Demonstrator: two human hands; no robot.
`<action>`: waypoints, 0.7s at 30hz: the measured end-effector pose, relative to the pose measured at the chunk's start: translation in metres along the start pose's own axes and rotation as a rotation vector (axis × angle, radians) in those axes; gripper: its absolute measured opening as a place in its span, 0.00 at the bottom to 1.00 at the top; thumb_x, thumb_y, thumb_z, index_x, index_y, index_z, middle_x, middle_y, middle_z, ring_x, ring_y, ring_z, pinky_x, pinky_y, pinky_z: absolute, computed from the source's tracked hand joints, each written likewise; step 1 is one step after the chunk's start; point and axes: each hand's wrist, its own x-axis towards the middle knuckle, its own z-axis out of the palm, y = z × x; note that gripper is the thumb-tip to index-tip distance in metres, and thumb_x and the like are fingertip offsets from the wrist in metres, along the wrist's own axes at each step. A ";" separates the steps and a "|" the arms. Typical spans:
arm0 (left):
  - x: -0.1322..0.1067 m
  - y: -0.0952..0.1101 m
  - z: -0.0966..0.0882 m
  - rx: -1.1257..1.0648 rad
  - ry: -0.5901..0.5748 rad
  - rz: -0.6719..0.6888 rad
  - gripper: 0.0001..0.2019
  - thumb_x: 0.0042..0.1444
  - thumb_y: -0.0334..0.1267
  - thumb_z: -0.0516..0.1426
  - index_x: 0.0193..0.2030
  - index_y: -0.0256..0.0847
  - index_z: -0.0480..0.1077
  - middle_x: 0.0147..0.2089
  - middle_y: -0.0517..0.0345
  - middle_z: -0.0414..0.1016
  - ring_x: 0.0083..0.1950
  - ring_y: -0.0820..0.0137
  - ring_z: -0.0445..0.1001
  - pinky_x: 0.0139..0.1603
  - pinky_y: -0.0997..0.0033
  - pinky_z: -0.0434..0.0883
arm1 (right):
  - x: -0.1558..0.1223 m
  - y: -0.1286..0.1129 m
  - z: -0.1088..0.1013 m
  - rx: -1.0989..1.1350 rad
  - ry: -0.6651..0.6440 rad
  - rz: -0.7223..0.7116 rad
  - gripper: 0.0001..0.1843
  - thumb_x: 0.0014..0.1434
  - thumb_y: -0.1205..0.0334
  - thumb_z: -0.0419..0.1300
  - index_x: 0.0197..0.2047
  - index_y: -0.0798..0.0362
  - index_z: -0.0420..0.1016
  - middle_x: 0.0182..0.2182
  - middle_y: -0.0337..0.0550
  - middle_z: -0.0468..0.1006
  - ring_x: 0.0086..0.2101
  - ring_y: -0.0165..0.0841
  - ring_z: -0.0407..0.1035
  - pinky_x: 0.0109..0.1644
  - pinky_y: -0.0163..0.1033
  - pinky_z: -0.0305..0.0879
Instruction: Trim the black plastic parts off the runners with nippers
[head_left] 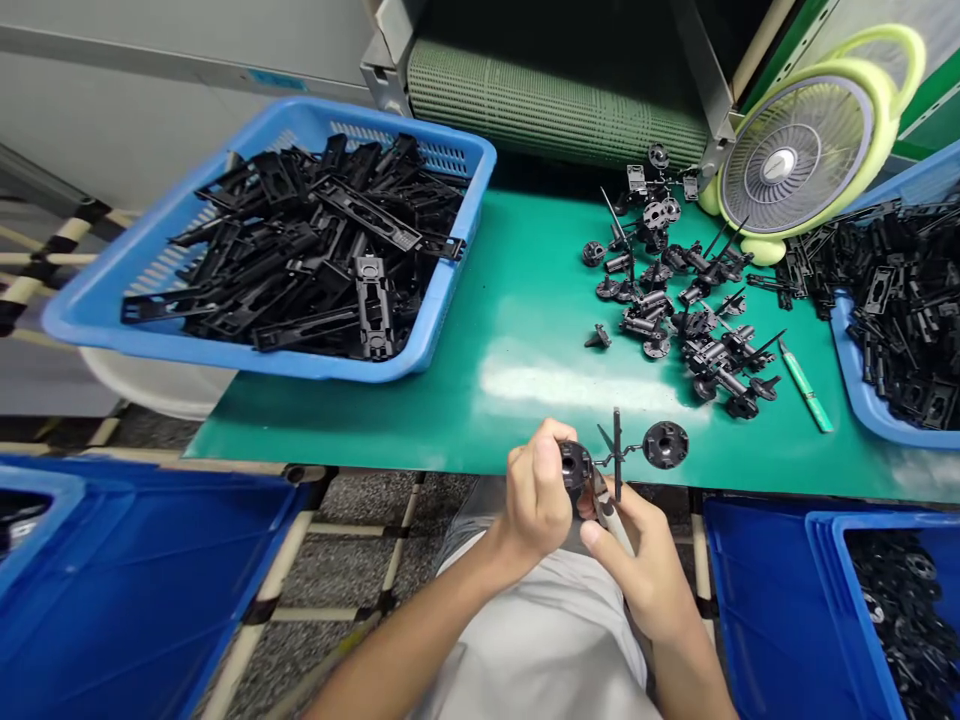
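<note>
My left hand (538,490) is closed around a black plastic part with a round flange (575,464), just past the table's front edge. A thin black sprue (617,450) joins that part to a second black disc (666,445) on the right. My right hand (637,560) grips a pair of cutting pliers (611,515), whose jaws are at the sprue beside the left flange. Whether the jaws are closed on the plastic, I cannot tell. On the green table (517,290) farther off lies a pile of similar black moulded parts (652,310).
A blue basket (450,310) full of long black parts stands at the left. Another blue basket (855,370) of black parts is at the right, near a green knife (806,388) and a yellow-green fan (795,150). Behind the table is a green conveyor belt (555,100). Blue bins (757,600) stand below.
</note>
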 end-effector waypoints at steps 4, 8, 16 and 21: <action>-0.002 -0.003 -0.002 0.066 -0.014 0.064 0.22 0.67 0.48 0.35 0.27 0.44 0.60 0.17 0.63 0.63 0.18 0.71 0.62 0.22 0.70 0.61 | 0.001 -0.001 0.003 0.067 -0.011 0.037 0.12 0.61 0.53 0.58 0.37 0.54 0.72 0.32 0.41 0.70 0.35 0.35 0.64 0.41 0.37 0.62; -0.001 -0.006 -0.005 0.149 0.017 0.192 0.20 0.66 0.42 0.36 0.27 0.44 0.61 0.18 0.62 0.65 0.18 0.72 0.63 0.24 0.71 0.63 | 0.002 -0.004 0.001 0.082 -0.026 0.049 0.13 0.61 0.51 0.57 0.33 0.54 0.69 0.29 0.39 0.67 0.32 0.32 0.60 0.38 0.36 0.60; 0.000 -0.011 -0.005 0.226 0.057 0.280 0.20 0.66 0.41 0.37 0.27 0.43 0.62 0.17 0.63 0.63 0.18 0.71 0.64 0.25 0.71 0.64 | 0.006 -0.004 0.000 0.099 -0.067 0.080 0.14 0.60 0.50 0.57 0.33 0.54 0.69 0.30 0.40 0.67 0.33 0.33 0.61 0.38 0.37 0.60; 0.002 -0.010 -0.003 0.185 0.010 0.250 0.18 0.66 0.38 0.37 0.28 0.43 0.61 0.19 0.62 0.65 0.20 0.72 0.65 0.24 0.71 0.63 | 0.007 -0.002 -0.001 0.099 -0.035 0.120 0.15 0.56 0.52 0.61 0.29 0.53 0.66 0.26 0.37 0.64 0.29 0.30 0.57 0.33 0.35 0.57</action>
